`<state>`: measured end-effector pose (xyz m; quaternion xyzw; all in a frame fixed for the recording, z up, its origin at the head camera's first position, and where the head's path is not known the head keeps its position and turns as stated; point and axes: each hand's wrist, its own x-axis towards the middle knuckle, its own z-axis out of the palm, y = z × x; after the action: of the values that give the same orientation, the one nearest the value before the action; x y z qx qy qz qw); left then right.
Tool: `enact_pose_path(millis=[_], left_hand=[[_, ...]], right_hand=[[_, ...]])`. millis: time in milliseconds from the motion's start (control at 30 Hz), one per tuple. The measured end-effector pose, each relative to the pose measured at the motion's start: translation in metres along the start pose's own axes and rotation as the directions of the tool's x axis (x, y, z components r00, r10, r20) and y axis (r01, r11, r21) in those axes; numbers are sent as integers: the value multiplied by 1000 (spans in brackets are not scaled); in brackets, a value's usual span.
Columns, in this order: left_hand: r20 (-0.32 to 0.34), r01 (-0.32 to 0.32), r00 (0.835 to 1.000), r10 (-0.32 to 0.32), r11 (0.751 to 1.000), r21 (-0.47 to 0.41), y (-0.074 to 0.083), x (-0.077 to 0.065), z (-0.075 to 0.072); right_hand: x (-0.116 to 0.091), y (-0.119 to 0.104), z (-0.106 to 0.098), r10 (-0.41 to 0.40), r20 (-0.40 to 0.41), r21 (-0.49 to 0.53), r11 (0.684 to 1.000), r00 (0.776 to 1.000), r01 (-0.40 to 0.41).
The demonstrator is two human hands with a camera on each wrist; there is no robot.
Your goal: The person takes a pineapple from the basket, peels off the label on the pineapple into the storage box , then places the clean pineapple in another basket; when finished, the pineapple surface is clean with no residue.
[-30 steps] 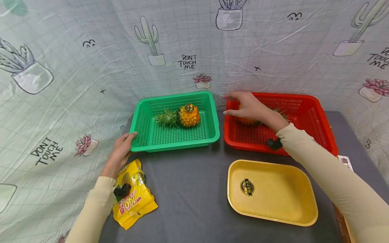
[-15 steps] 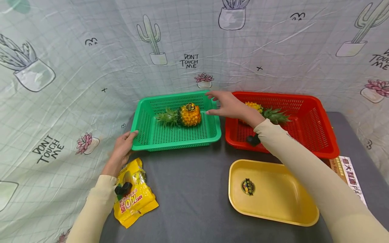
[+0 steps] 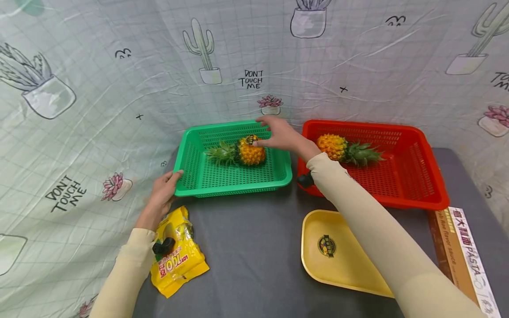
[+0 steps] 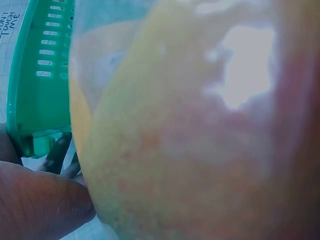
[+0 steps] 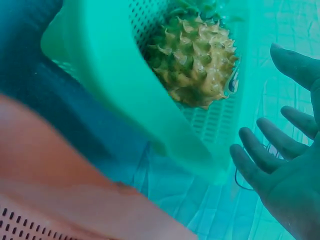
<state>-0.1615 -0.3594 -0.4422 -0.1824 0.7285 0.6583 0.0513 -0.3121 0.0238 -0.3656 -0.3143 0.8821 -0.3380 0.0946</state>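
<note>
My left hand (image 3: 162,189) grips the near left corner of a green plastic basket (image 3: 234,191), its thumb at the rim. Inside that basket lies a small pineapple (image 3: 252,154), leaves pointing left, with a dark label on its skin. My right hand (image 3: 280,134) hovers over the basket's right end, fingers spread and holding nothing. In the right wrist view the fingers stay apart from the pineapple (image 5: 195,60). A second pineapple (image 3: 334,148) lies in the red basket (image 3: 421,204) to the right. Close to the left wrist camera, a shiny yellow package (image 4: 190,150) blocks much of the view.
A yellow packet (image 3: 183,260) lies on the dark table (image 3: 254,247) under my left forearm. Nearer me, a yellow tray (image 3: 338,260) with a round label is partly covered by my right sleeve. A pasta box (image 3: 461,251) lies at the right. A printed curtain hangs behind.
My right hand has moved left from over the red basket to above the pineapple's end of the green basket, uncovering the second pineapple. The left hand keeps its grip on the corner.
</note>
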Motion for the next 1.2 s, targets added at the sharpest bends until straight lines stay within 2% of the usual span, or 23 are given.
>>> enact_pose_path(millis=[400,733,933,1200], left_hand=[[4,-22,1000,22,1000,7,-2,0,-1],[1,-12,1000,12,1000,-3,-3,-1,1],[-14,-13,1000,13,1000,14,-5,-2,-2],[4,-22,1000,22,1000,8,-4,2,1]], right_hand=[[15,3,12,51,58,4,999,997,-51],[26,9,31,71,69,-51,996,995,-67],[31,5,39,68,120,-41,997,990,-64],[36,6,43,92,178,-43,995,980,-86]])
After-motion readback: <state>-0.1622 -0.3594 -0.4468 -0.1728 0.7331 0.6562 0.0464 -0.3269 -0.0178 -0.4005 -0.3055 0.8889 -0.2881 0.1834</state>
